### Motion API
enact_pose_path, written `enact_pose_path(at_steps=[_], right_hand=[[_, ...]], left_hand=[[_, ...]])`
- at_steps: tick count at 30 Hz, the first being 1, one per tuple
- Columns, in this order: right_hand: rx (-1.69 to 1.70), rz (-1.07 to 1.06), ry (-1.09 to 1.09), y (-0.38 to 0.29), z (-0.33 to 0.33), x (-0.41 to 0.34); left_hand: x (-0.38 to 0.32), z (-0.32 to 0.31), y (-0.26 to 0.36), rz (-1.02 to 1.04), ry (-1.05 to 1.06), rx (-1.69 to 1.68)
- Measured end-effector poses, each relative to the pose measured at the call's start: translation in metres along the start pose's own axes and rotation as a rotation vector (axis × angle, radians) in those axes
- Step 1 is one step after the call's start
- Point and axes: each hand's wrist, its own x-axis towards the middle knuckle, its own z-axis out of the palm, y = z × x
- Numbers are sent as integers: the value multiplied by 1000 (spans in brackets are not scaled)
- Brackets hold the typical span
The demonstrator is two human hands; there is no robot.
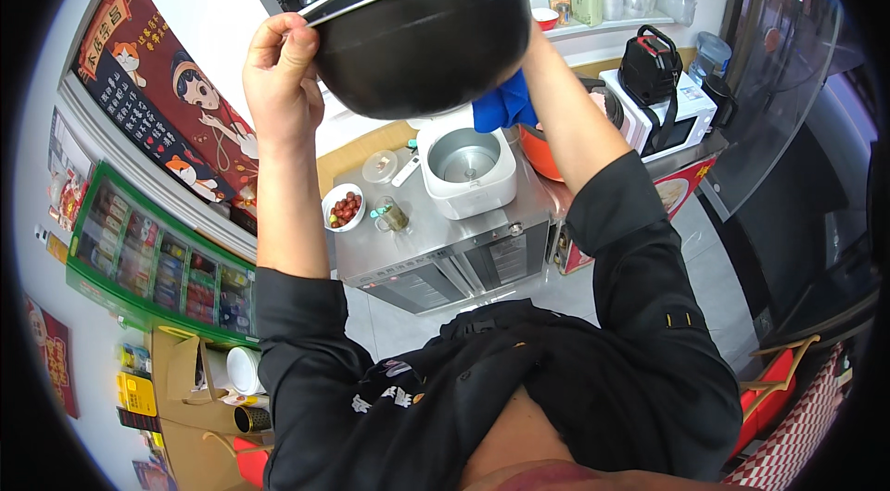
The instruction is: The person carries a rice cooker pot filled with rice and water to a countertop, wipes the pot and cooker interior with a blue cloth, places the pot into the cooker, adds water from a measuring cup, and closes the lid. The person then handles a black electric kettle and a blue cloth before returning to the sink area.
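My left hand point(284, 67) grips the rim of a black rice cooker inner pot point(424, 39), thumb on the near side. The pot is raised and tilted in front of me. My right hand point(534, 46) is mostly hidden behind the pot's right side, so its fingers do not show. A blue cloth point(504, 105) hangs by that wrist, below the pot. Under the pot, the white rice cooker body point(469, 195) stands uncovered on a stainless steel cabinet point(445, 240), its metal heating well in view.
Left of the cooker are a white bowl of reddish-brown fruit point(344, 206), a glass mug point(393, 215) and a clear round lid point(380, 166). An orange-red container point(542, 154) sits to its right. Beyond stands a white microwave point(685, 108) with a black bag point(650, 67) on top.
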Motion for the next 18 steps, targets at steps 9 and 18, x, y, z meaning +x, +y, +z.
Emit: enact_pose_path(at_steps=[9, 18], right_hand=[[560, 357, -220, 84, 52, -95], [1053, 638, -416, 69, 87, -199]], left_hand=[[-47, 26, -15, -66, 9, -26], [-88, 55, -38, 87, 120, 195]])
